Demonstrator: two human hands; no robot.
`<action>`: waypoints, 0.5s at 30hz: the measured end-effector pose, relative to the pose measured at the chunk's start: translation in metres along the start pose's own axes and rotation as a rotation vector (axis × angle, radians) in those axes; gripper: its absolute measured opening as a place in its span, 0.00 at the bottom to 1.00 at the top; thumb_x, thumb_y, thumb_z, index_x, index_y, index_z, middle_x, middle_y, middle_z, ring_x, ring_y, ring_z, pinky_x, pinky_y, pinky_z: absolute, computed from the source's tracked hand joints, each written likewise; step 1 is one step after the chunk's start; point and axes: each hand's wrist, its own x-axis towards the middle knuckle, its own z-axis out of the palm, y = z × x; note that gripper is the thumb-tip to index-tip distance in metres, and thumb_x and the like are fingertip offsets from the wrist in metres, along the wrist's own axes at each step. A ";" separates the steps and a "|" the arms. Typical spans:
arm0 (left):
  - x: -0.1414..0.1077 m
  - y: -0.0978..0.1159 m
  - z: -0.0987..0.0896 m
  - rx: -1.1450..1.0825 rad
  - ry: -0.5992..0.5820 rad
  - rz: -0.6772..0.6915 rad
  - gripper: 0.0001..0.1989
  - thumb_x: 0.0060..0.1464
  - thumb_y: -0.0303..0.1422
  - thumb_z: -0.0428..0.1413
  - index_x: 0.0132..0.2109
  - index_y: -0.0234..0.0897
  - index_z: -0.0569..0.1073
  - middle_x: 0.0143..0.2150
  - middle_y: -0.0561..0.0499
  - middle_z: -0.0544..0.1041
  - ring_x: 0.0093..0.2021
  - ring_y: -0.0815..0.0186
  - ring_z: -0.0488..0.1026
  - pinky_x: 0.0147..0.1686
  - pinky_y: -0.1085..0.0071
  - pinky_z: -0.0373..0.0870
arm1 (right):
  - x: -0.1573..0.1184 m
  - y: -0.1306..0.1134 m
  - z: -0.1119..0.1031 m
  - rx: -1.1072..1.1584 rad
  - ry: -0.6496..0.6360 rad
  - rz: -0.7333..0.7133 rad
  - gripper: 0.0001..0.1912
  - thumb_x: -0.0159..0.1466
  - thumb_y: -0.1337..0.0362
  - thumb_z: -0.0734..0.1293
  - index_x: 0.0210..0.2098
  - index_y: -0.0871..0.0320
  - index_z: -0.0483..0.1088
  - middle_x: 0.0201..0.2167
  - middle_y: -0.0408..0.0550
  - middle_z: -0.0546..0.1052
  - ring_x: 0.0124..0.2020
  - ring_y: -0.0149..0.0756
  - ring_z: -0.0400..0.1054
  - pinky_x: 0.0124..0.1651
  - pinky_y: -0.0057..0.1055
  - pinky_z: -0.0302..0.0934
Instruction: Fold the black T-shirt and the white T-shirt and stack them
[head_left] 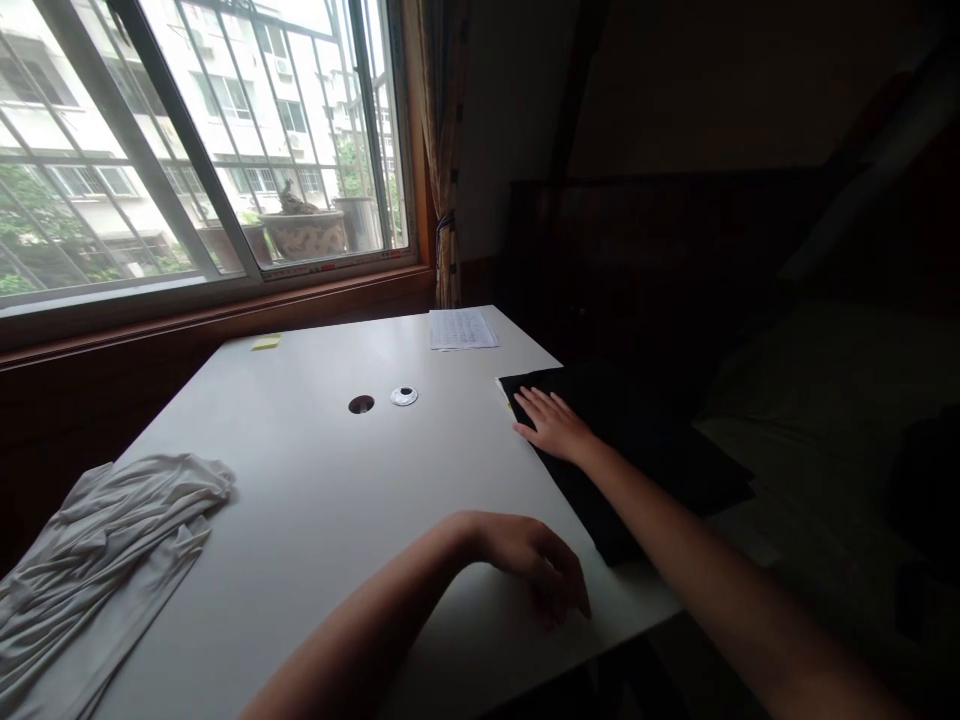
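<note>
A black folded cloth [600, 510], perhaps a garment, lies along the right side of the white table [322, 520] and reaches out past its edge. My right hand [559, 428] rests flat on the cloth's far left corner, fingers spread. Nearer to me, my left hand [529, 560] hangs over the tabletop just left of the cloth's near end. Its wrist is bent and the loosely curled fingers point down, with nothing seen in them. A crumpled light grey cloth [127, 540] lies at the table's left edge.
Written paper sheets [463, 329] lie at the far end, and a yellow sticky-note pad [266, 342] at the far left. Between them and me are a round cable hole [361, 405] and its loose cover [404, 396]. A barred window [225, 150] stands behind; the right side is dark.
</note>
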 end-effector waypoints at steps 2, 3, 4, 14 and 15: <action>-0.029 0.008 0.006 0.078 0.079 -0.006 0.09 0.59 0.31 0.59 0.45 0.37 0.81 0.32 0.52 0.81 0.32 0.63 0.81 0.40 0.65 0.78 | -0.002 -0.003 -0.002 0.006 -0.007 -0.001 0.38 0.71 0.43 0.54 0.75 0.54 0.51 0.76 0.52 0.51 0.76 0.47 0.43 0.76 0.50 0.36; -0.048 0.011 0.010 0.121 0.150 0.005 0.10 0.60 0.32 0.59 0.46 0.38 0.81 0.32 0.51 0.81 0.34 0.63 0.81 0.41 0.65 0.78 | -0.004 -0.005 -0.002 0.013 -0.009 -0.005 0.38 0.71 0.44 0.55 0.74 0.55 0.51 0.76 0.53 0.51 0.76 0.48 0.43 0.76 0.50 0.36; -0.068 0.013 0.014 0.169 0.223 0.014 0.11 0.61 0.34 0.59 0.48 0.39 0.81 0.34 0.50 0.82 0.37 0.63 0.82 0.42 0.66 0.77 | -0.006 -0.007 -0.003 0.023 -0.009 -0.011 0.38 0.71 0.44 0.56 0.74 0.56 0.52 0.76 0.53 0.51 0.76 0.49 0.43 0.76 0.50 0.37; -0.307 -0.088 0.018 0.913 1.496 -0.262 0.22 0.63 0.49 0.54 0.56 0.41 0.76 0.56 0.43 0.78 0.55 0.52 0.75 0.57 0.54 0.71 | -0.057 -0.053 -0.004 0.243 0.140 -0.331 0.18 0.72 0.57 0.61 0.57 0.49 0.75 0.63 0.47 0.74 0.69 0.48 0.61 0.73 0.57 0.48; -0.335 -0.102 0.020 1.056 1.603 -0.375 0.23 0.61 0.49 0.54 0.56 0.40 0.76 0.57 0.42 0.77 0.57 0.48 0.73 0.59 0.49 0.69 | -0.059 -0.057 -0.004 0.260 0.170 -0.351 0.17 0.72 0.59 0.62 0.56 0.49 0.76 0.61 0.47 0.75 0.67 0.48 0.63 0.72 0.57 0.49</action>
